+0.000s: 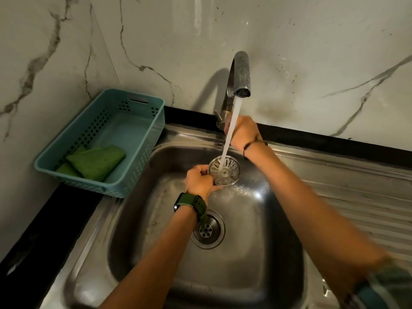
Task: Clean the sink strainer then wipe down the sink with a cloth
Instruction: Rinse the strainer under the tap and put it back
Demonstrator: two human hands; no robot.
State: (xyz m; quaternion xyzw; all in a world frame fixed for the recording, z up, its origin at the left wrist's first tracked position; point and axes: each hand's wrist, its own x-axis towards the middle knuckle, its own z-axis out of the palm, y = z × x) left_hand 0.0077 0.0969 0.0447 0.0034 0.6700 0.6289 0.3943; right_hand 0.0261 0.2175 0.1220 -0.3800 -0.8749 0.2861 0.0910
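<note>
My left hand (pixel 200 179) grips the round metal sink strainer (pixel 227 173) by its left edge and holds it tilted above the steel sink basin (pixel 256 253). Water (pixel 230 130) pours from the curved tap (pixel 239 74) straight onto the strainer. My right hand (pixel 242 131) is closed around the tap's handle at the base of the tap, behind the stream. The open drain hole (pixel 208 229) lies below my left wrist. A folded green cloth (pixel 95 162) rests in the teal basket (pixel 142 139) at the left.
The teal plastic basket stands on the black counter (pixel 40 237) left of the sink. A ribbed steel drainboard (pixel 361 197) extends to the right. A marble-patterned wall (pixel 312 52) rises right behind the tap.
</note>
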